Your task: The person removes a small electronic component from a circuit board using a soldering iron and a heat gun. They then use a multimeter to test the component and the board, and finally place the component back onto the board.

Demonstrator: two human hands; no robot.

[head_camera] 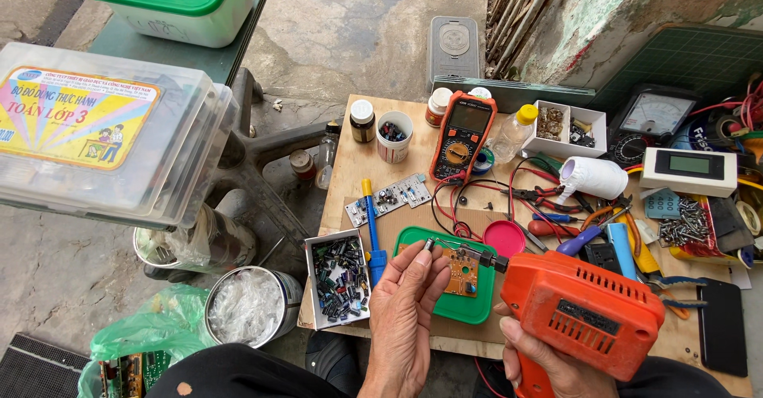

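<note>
We see an orange multimeter (463,134) near the board's far edge, a white cup (394,136) left of it, a box of capacitors (338,278) at the near left, and a phone (722,326) far right.

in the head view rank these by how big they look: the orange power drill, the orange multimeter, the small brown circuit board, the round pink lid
1. orange power drill, though it is nearest the camera
2. orange multimeter
3. round pink lid and small brown circuit board: they look alike, so unranked
</note>
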